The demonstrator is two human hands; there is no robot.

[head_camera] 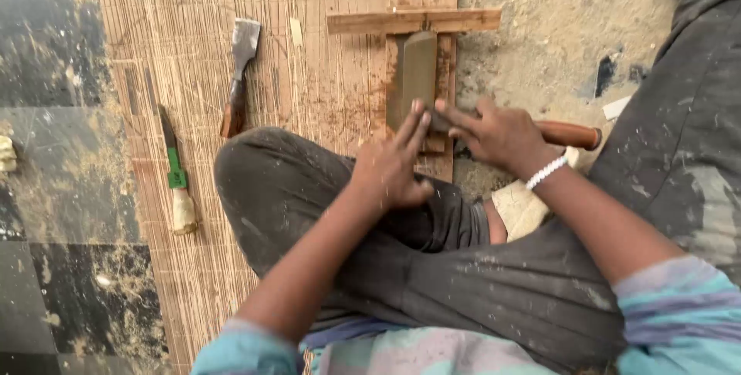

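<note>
Head view looks down on a person seated on the floor with one knee drawn up. The left hand (pixel 390 167) has its fingers stretched flat, fingertips pressing down where a tool's blade meets the near end of a grey rectangular sharpening stone (pixel 414 74). The right hand (pixel 498 134) is clenched around a chisel with a reddish-brown wooden handle (pixel 570 135), whose butt sticks out to the right; the blade itself is hidden under the fingers, so how it lies on the stone cannot be told. A white beaded bracelet (pixel 546 171) sits on the right wrist.

The stone rests in a small wooden cradle (pixel 445 59) with a crossbar at its far end, set at the right edge of a scored, pale wooden board (pixel 309 74) lying on the floor. Judging by the grip, the step in hand looks like honing the chisel edge on the stone. Any stroke from here would call for steady downward pressure from the left fingertips and a constant angle held by the right hand.

Further left on the board lie a broad-bladed steel chisel with a brown handle (pixel 239 74) and, near the left edge, a slim tool with a green band and pale handle (pixel 177 174). Beyond the board are dark, dusty floor tiles (pixel 46 35); to the right, rough concrete floor (pixel 556 20).
</note>
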